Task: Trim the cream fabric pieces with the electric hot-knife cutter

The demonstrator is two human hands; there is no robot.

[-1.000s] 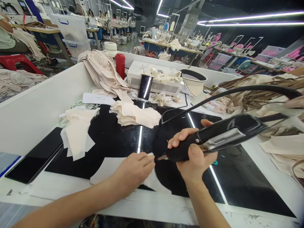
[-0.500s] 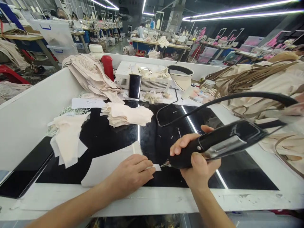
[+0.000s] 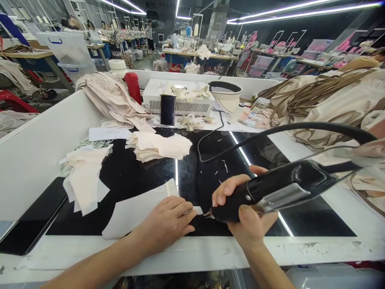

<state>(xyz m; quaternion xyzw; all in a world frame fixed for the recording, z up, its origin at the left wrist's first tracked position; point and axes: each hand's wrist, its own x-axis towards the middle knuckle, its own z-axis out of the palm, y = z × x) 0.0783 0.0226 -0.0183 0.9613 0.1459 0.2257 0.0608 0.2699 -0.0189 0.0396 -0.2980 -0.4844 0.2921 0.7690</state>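
My right hand (image 3: 251, 224) is wrapped round a black hand-held cutting tool (image 3: 279, 184) with a pointed metal tip. Its tip meets the narrow end of a white fabric piece (image 3: 132, 212), just right of my left fingers. With its fingers pressed together, my left hand (image 3: 171, 218) pins that piece flat on the black glossy board (image 3: 192, 176). A cream strip (image 3: 172, 188) shows along the piece's upper right edge. The part of the piece beneath my left hand is hidden. From the tool's rear a thick black cable (image 3: 300, 126) loops over the board.
Behind lies a stack of cream fabric pieces (image 3: 162, 146); more cut pieces (image 3: 87, 176) lie left. A white vented box (image 3: 180, 104) with a phone (image 3: 167, 110) leaning on it stands at the back. A red bottle (image 3: 132, 88) is beside it. Fabric with brown straps (image 3: 325, 100) is heaped right.
The tool and my right hand have shifted slightly left and down, its tip now at the fabric's end. My left hand stays on the piece. The camera view has tilted slightly.
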